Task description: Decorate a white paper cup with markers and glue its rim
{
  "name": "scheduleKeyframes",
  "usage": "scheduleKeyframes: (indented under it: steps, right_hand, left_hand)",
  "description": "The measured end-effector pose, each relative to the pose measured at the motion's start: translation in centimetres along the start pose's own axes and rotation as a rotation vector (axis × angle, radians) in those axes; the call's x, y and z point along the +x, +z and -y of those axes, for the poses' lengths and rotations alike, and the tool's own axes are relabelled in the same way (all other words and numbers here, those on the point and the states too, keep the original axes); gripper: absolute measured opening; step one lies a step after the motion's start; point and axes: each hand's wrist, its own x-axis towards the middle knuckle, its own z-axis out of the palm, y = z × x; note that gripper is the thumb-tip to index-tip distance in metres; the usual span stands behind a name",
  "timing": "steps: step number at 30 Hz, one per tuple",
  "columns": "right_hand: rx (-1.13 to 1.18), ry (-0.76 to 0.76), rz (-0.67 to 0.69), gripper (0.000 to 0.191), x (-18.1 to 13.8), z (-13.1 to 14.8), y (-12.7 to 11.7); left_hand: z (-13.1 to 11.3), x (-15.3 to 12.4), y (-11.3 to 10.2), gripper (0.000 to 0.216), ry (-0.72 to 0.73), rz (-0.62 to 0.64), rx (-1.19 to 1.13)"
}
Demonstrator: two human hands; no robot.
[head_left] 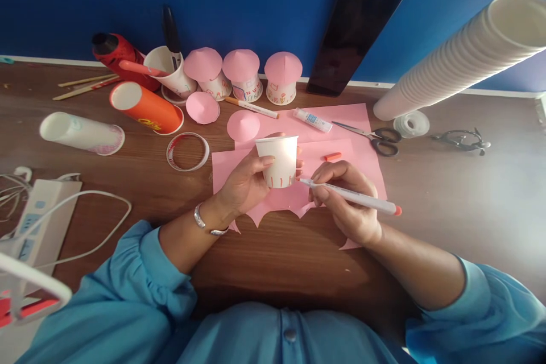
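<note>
My left hand (247,182) is wrapped round a small white paper cup (279,158), held upright above the pink paper (362,153). Short orange strokes run along the cup's lower edge. My right hand (347,199) grips a white marker (354,197) with an orange end. Its tip points left, just beside the bottom of the cup. An orange pen cap (333,156) lies on the pink paper behind my right hand.
Three cups with pink cone lids (244,74) stand at the back. Loose pink cones (243,125), a glue tube (313,120), scissors (379,139), an orange cup (147,108), a long cup stack (460,57), a phone (354,34) against the blue wall and a power strip (38,222) lie around.
</note>
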Motion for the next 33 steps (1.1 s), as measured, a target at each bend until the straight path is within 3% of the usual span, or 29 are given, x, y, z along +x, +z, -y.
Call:
scheduleKeyframes:
  steps: [6,19,33]
  right_hand:
    - [0.009,-0.015,0.032,0.009,0.18,-0.09,-0.17]
    - [0.027,-0.009,0.059,0.009,0.35,0.01,-0.26]
    - [0.019,0.035,0.073,0.008,0.22,-0.02,-0.26]
  left_hand:
    - [-0.36,-0.07,0.34,0.079,-0.015,0.001,-0.049]
    - [-0.31,0.04,0.47,0.071,-0.025,-0.053,-0.064]
    - [-0.13,0.14,0.29,0.078,-0.02,-0.046,-0.085]
